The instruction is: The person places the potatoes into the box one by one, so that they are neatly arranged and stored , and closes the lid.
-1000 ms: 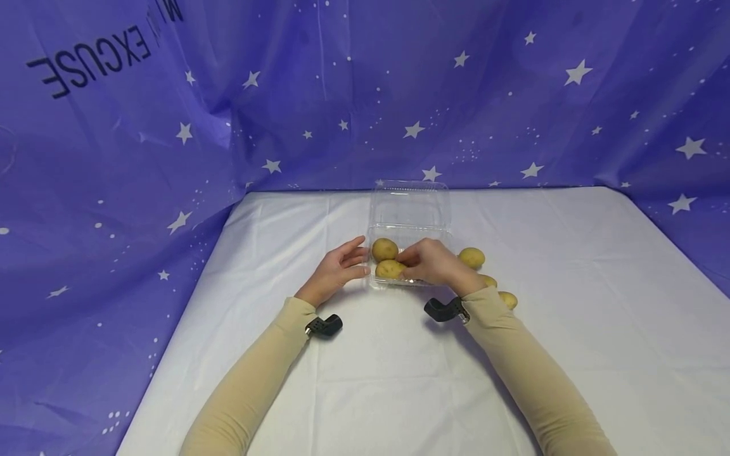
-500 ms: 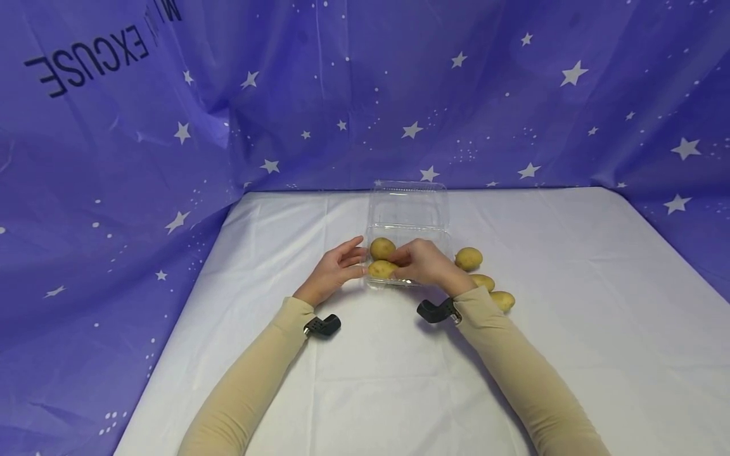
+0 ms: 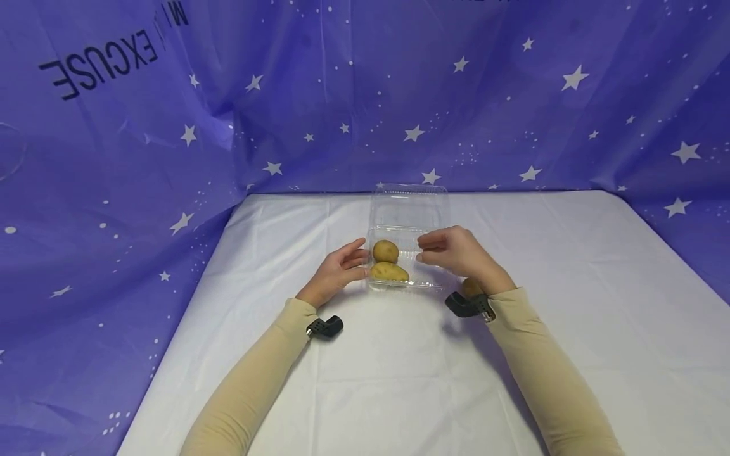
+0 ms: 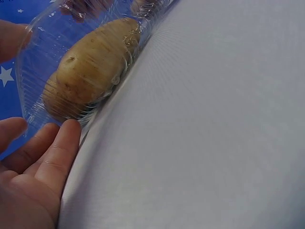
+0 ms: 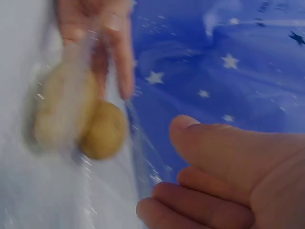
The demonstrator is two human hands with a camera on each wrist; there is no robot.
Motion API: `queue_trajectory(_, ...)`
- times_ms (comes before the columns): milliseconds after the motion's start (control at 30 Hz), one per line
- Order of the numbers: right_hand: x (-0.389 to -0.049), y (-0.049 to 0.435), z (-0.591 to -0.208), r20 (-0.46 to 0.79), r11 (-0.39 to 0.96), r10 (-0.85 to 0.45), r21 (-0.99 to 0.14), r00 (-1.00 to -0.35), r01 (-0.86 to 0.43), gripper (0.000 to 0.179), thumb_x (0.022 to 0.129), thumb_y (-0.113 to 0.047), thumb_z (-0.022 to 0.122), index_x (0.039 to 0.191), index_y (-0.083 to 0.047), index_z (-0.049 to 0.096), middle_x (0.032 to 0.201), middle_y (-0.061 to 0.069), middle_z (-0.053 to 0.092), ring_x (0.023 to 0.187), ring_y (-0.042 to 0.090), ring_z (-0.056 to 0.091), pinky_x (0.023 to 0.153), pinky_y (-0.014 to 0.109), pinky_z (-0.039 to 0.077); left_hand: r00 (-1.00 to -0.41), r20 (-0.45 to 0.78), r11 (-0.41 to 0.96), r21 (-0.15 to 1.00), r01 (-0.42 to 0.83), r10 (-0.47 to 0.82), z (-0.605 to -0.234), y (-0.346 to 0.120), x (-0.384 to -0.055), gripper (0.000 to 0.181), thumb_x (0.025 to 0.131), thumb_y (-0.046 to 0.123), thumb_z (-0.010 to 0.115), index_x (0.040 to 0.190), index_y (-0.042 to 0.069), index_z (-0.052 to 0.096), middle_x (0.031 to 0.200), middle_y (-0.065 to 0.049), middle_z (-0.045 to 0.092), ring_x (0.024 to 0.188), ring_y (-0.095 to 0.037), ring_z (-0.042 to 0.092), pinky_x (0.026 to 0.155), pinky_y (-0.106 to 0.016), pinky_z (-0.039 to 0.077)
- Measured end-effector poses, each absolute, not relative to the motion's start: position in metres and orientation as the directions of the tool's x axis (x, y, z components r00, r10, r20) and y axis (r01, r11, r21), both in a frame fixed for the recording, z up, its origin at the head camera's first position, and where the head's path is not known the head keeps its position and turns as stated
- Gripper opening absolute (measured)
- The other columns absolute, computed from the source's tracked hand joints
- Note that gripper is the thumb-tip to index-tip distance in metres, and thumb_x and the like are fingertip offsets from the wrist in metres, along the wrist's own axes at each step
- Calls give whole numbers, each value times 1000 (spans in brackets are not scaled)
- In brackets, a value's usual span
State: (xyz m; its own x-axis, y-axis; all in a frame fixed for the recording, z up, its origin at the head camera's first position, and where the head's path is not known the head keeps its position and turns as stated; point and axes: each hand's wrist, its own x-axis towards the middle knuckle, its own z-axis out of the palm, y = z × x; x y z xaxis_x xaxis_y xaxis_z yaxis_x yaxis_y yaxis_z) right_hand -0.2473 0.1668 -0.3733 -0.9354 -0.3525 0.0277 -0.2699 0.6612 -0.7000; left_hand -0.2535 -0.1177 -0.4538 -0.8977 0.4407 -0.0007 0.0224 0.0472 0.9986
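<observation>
A clear plastic clamshell box stands on the table with its lid raised at the back. Two potatoes lie along its left side: a rounder one behind and a longer one in front. My left hand is at the box's left wall, fingers extended; in the left wrist view its fingertips are at the plastic beside the potatoes. Over the right part of the box is my right hand, holding nothing, thumb and fingers apart.
Another potato shows on the table, partly hidden by the right wrist's black camera mount. A white cloth covers the table. Purple star-printed sheeting hangs behind and at the sides.
My right hand has let go of the front potato and moved right, away from it, hiding most of the loose potatoes. The front potato shifted slightly left earlier. My left hand stays put.
</observation>
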Motion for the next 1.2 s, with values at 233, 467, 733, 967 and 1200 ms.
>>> queue_trajectory(233,-237,212,-367,12,721,-246,-667,-969,-191,49,94,-26,71,133,2,65,128,20,70,118,34,70,101,47,57,-899,-12,64,998,17,437,-458,-116,-255,82,90,6,68,162,9,28,157,-21,44,146,-37,44,115,-38,47)
queue_trajectory(467,-224,257,-370,52,744,-168,-648,-984,-161,52,96,-30,69,135,5,63,130,23,69,118,38,69,94,24,58,-893,-14,72,997,21,449,-458,-112,-254,88,88,6,71,163,11,25,158,-19,43,146,-36,43,121,-46,39)
queue_trajectory(733,-214,300,-381,67,795,-116,-591,-991,-133,54,98,-33,67,135,5,62,128,24,69,117,41,68,77,0,42,-895,-7,111,993,48,445,-456,-115,-253,91,88,9,73,164,14,23,158,-17,42,147,-35,43,120,-47,39)
queue_trajectory(967,-215,313,-386,64,784,-103,-609,-993,-121,55,98,-34,67,136,4,62,130,24,68,109,21,73,76,2,46,-904,-5,116,992,50,428,-453,-117,-251,92,87,8,72,164,12,22,158,-19,42,147,-36,42,122,-48,38)
queue_trajectory(1200,-209,320,-385,28,766,-118,-634,-993,-108,59,98,-38,68,139,3,60,131,24,67,88,-28,49,79,-1,42,-906,8,116,991,62,423,-453,-113,-250,91,88,7,72,164,11,22,157,-20,43,146,-37,44,121,-46,39)
